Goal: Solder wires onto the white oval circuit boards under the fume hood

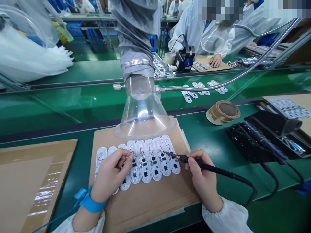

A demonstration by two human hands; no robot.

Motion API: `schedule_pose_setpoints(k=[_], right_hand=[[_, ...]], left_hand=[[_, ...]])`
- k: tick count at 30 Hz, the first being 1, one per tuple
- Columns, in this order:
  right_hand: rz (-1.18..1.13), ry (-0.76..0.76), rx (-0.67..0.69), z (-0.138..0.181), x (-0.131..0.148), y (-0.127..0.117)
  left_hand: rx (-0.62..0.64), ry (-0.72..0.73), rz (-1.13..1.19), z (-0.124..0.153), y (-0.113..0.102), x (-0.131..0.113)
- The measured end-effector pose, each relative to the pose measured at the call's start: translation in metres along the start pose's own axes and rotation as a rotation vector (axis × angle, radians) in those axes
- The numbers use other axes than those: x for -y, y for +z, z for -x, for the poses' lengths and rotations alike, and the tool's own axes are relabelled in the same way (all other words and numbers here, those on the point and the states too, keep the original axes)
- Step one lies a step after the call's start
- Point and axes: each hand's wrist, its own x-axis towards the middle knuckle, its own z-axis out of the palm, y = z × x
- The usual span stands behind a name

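From the head camera I see my right hand [202, 176] closed in a pen grip around a soldering iron [194, 161], its tip touching one of the white circuit boards [155, 158] lined up on a cardboard sheet [150, 197]. My left hand [110, 176], a blue wrist strap [89, 200] on it, rests on the row's left boards, fingers curled, pinching a thin solder wire [128, 157]. A clear fume hood [144, 118] hangs just behind the boards. A tape roll [223, 111] lies well apart to the right.
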Motion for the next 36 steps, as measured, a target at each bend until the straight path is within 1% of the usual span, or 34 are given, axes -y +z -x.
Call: schedule_pose_setpoints(k=[13,21,31,36], right_hand=[[0.011,-0.019,0.015,-0.0007,0.002,0.0024],[-0.056,0.027,-0.015,0.0019,0.0001,0.0015],[-0.03,0.025,0.06,0.002,0.0003,0.0022],[0.026,0.005,0.096,0.0024,-0.0014,0.0015]], left_hand=[[0.019,0.062,-0.036,-0.0016,0.0006,-0.0057],[0.021,0.005,-0.006,-0.0006,-0.0008,-0.0036],[0.0,-0.01,-0.035,-0.0005,-0.0026,-0.003],[0.023,0.0,-0.032,-0.0017,-0.0016,-0.0036]])
